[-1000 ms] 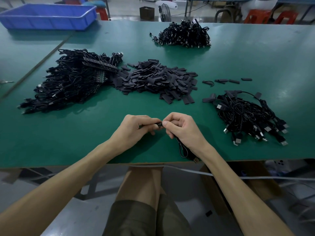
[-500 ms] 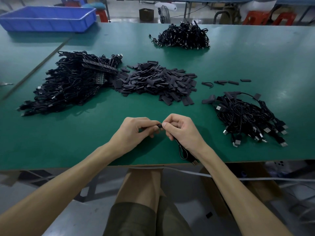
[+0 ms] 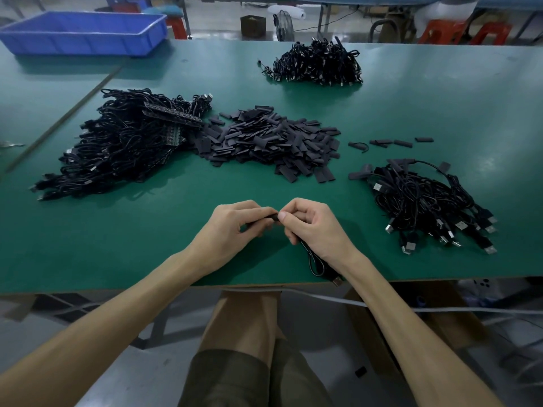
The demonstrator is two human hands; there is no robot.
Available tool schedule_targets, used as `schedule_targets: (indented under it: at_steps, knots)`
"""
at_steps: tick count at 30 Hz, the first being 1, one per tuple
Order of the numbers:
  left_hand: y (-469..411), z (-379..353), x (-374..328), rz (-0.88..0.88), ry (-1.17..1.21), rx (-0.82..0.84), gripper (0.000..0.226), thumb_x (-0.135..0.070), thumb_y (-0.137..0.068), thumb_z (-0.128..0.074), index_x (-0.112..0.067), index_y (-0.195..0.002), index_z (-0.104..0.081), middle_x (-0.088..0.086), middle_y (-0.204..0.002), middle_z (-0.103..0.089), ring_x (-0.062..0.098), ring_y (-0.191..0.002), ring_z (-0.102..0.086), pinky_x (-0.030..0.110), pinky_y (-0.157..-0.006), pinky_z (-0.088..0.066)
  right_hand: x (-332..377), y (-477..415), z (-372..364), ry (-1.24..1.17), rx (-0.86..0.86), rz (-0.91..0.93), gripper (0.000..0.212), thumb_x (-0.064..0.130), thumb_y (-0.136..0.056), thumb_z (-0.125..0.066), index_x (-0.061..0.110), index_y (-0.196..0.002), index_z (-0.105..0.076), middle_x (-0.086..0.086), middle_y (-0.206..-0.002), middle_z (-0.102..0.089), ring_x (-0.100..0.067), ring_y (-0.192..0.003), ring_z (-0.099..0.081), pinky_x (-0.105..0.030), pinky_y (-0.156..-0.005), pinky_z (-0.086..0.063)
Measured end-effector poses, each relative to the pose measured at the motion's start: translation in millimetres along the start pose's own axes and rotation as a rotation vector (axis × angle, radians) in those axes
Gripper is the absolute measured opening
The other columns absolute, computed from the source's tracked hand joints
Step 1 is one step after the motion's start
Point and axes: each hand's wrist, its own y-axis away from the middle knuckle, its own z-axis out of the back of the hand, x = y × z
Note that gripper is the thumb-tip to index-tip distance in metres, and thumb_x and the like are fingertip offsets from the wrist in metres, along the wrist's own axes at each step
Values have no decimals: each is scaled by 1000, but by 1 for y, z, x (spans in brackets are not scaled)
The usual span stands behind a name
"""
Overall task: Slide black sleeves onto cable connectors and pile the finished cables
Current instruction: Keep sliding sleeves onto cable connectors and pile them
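Fingers (image 3: 258, 211) of the left hand (image 3: 232, 227) were curled round a black sleeve (image 3: 271, 217), pinching it just above the middle of the desk's (image 3: 440, 98) near edge. The right hand (image 3: 317, 227) met it there, its fingers closed on the end of the cable (image 3: 316, 265). The connector was hidden between the fingertips. The cable looped back under the right wrist, and its other plug (image 3: 338, 281) lay at the near edge. A heap of loose sleeves (image 3: 270, 139) lay at the desk's middle, with a big tangle of cables (image 3: 123, 145) toward the left edge. A smaller cable pile (image 3: 426, 207) lay toward the right edge and another pile (image 3: 317, 63) by the far edge. A blue tray (image 3: 85, 32) stood toward the far left corner.
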Motion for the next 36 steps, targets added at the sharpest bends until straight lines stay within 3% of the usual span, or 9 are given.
schedule_targets:
  at_steps: [7,21,36]
  knots:
    - [1,3,-3,6,13,-42,22,-13,-95,-69,-11,-116,-76,-6,-90,-70,7,-71,-63,25,-71,-53,4,1,1,-80,26,15,19,14,-105,-59,1,-94,-67,-3,-67,-69,-14,-66,-63,-25,-77,-53]
    - [1,2,-3,-49,42,-72,24,-13,-94,-70,-8,-116,-76,-3,-94,-71,6,-75,-63,23,-73,-54,4,1,6,-132,79,-22,15,14,-102,-64,5,-91,-69,-10,-72,-74,-16,-68,-68,-21,-79,-52]
    - [-2,2,5,106,346,-10,27,-15,-90,-72,-9,-115,-76,3,-94,-77,15,-76,-73,22,-78,-56,6,1,9,-198,119,-51,20,25,-95,-69,6,-89,-68,-10,-74,-75,-17,-70,-70,-23,-82,-55]
